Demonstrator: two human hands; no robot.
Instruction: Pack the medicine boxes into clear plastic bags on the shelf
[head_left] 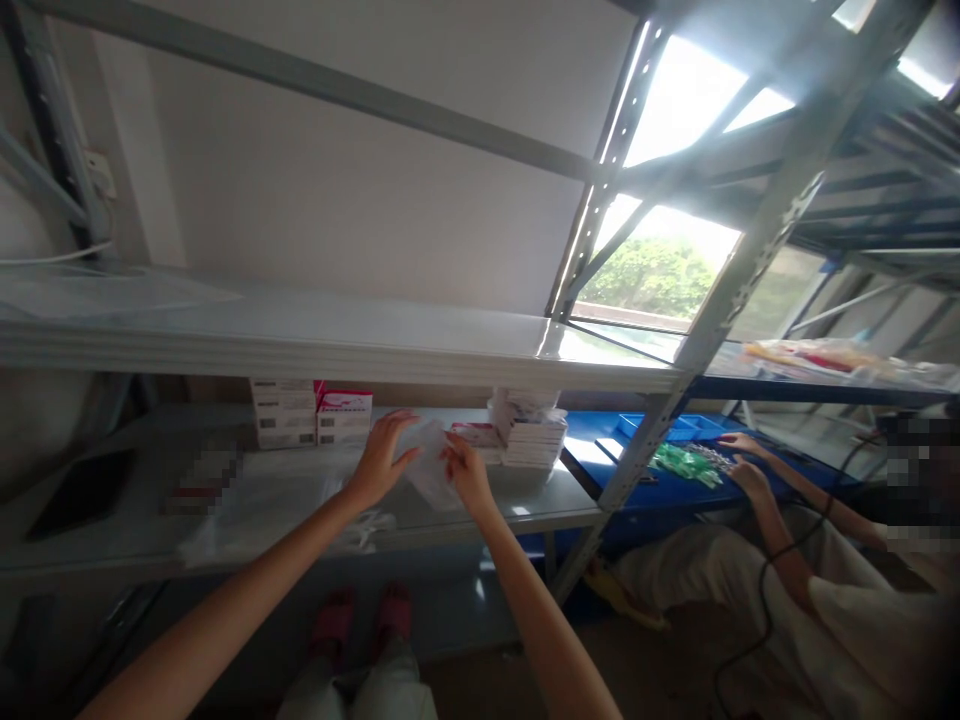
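Observation:
A clear plastic bag (pixel 429 470) hangs between my hands above the lower shelf. My right hand (pixel 468 474) pinches the bag's right side near its top, with the fingers curled in. At the bag's left side is my left hand (pixel 381 462), its thumb and fingers apart; whether it touches the film is hard to tell. Behind my hands stand stacked white boxes (pixel 283 418), a pink-and-white box (pixel 345 415) and another stack of white boxes (pixel 534 432). More crumpled clear plastic bags (pixel 300 495) lie on the shelf under my left forearm.
A dark flat tablet-like thing (pixel 82 490) lies at the left of the lower shelf (pixel 450 525). An upper shelf (pixel 337 335) and a slanting metal post (pixel 720 300) frame the space. On the right, a seated person's hands (pixel 750 470) are near green plastic (pixel 686 463) and a blue tray (pixel 675 428).

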